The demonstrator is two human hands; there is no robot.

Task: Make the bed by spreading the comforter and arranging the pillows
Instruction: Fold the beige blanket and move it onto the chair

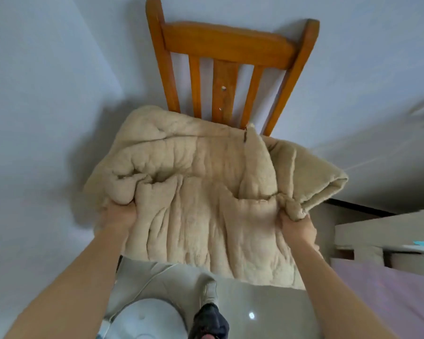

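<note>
Grip, left: your left hand (119, 216) bunches the near-left edge of the comforter (198, 192), fingers curled into the fabric.
Grip, right: your right hand (295, 226) pinches the near-right corner fold.
Comforter position: a folded bundle in front of the chair (228, 45); whether it touches the seat cannot be told.
Long axis: left to right, spanning both hands.
Bed: the bed (389, 302) lies to your right, nearer the right hand. The carry likely swings rightward.

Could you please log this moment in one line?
left hand: grips comforter | right hand: grips comforter | comforter: folded, by chair | bed: right
</note>
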